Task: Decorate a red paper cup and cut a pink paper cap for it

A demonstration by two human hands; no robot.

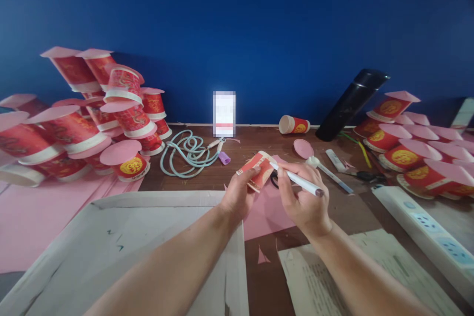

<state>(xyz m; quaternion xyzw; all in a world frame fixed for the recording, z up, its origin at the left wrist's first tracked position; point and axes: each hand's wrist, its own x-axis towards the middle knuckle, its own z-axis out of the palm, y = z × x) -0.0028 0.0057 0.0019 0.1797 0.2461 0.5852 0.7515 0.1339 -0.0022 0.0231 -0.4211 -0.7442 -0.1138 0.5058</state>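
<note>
My left hand (239, 195) is closed around a red paper cup (258, 170) with gold print, tilted in front of me. Between the fingers of my right hand (305, 197) is a white marker pen (301, 182) with a dark end. The pen's front end is at the cup's right side; whether its tip touches the cup I cannot tell. Under both hands lies a pink paper sheet (266, 212). A dark ring-shaped thing (274, 178), partly hidden, shows between the hands. Beyond them is a small purple cap (224, 158).
Stacks of red cups (133, 121) with pink paper tops stand left, and more cups (403, 155) right. A white box lid (155, 207), power strip (425, 222) and printed paper (392, 256) lie nearer. Behind are a coiled cable (174, 158), glowing screen (224, 113) and black bottle (348, 108).
</note>
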